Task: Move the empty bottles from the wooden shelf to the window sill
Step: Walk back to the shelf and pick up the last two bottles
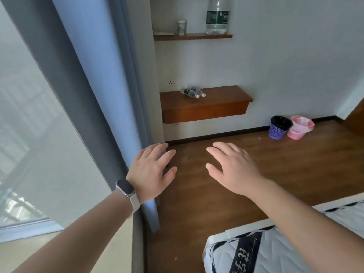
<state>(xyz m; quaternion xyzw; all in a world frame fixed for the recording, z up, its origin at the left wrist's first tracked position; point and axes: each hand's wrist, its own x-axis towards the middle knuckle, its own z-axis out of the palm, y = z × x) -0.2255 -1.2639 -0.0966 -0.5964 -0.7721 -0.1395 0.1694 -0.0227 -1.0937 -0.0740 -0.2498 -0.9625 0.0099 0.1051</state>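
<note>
Two small clear plastic bottles [192, 92] with white caps lie on their sides at the left end of a wooden wall shelf [216, 101]. Both hands are stretched out in front of me over the floor, well short of the shelf. My left hand [151, 171], with a watch on its wrist, is open with fingers spread, close to the curtain's edge. My right hand [232, 167] is open too and holds nothing. The beige window sill [65, 251] lies at the lower left under my left forearm.
A blue-grey curtain [94, 95] hangs between window and wall. A higher wooden shelf [193, 36] carries a large green-labelled bottle [217, 15] and a small jar [181, 27]. A purple bin [279, 127] and a pink bin [299, 129] stand on the floor. A mattress [285, 247] fills the lower right.
</note>
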